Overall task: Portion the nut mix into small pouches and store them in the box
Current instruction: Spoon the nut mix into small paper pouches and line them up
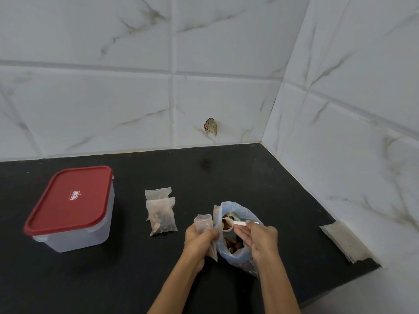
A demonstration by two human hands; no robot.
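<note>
On the black counter (136,268) by the tiled wall sits the biggest thing, a clear box (74,230) with its red lid (70,198) still on, well away to the left. Next in size is the blue bag of nut mix (238,257), right in front of the person. Two filled pouches (161,214) lie between the box and the bag, one partly on the other. A stack of flat empty pouches (347,243) waits far right.

The left hand (199,241) grips a small empty pouch (204,223), its mouth up, just beside the bag. The right hand (260,236) pinches the handle of a white scoop (229,225) full of nuts, over the bag's mouth.

I think this is the filling step. Next the scoop must tip into the little pouch without spilling, so the pouch mouth has to stay wide.
</note>
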